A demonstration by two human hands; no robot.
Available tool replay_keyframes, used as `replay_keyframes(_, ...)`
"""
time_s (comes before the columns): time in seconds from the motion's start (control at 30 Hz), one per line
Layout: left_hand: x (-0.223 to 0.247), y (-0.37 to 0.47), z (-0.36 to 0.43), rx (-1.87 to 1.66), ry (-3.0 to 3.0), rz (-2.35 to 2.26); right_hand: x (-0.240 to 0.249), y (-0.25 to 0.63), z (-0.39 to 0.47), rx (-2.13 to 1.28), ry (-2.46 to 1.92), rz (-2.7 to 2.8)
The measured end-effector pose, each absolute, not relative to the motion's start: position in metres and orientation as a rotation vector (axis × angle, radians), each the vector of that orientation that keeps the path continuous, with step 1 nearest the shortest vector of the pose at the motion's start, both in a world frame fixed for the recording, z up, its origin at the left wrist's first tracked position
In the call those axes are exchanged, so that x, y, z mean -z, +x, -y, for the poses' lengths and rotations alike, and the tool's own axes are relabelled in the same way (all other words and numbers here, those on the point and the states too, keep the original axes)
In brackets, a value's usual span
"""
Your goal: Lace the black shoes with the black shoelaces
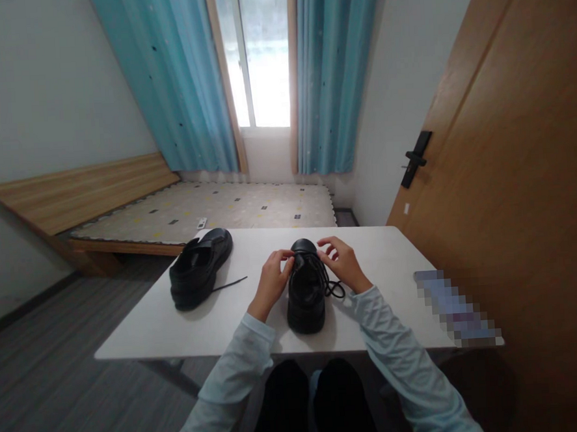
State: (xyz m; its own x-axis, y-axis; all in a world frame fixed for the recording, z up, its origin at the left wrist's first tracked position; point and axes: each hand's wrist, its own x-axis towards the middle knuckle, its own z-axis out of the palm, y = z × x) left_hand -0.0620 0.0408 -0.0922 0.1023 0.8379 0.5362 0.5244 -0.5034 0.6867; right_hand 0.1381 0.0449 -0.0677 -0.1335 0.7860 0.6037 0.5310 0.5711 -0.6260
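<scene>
A black lace-up shoe (pixel 307 293) stands in front of me on the white table, heel toward me and toe pointing away. My left hand (pixel 275 275) is at its left side, thumb and fingertips closed at the lacing; the exact hold is small and partly hidden. On the other side is my right hand (pixel 344 263), its thumb touching the shoe near the lacing and its curved fingers apart. Loops of black shoelace (pixel 336 289) hang beside the shoe under my right hand. A second black shoe (pixel 198 267) rests at the left, with one lace end (pixel 231 283) lying on the table.
The white table (pixel 144 332) has a blurred flat item (pixel 453 307) at its right edge. Behind it is a low bed (pixel 248 202) with a small white object (pixel 201 223) near its front edge. A wooden door (pixel 520 163) stands close on the right.
</scene>
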Motion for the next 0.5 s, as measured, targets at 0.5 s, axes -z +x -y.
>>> replay_keyframes(0.5, 0.097, -0.063, -0.056, -1.383, 1.63, -1.23, 0.078, 0.139, -0.048, -0.592, -1.046, 2.133)
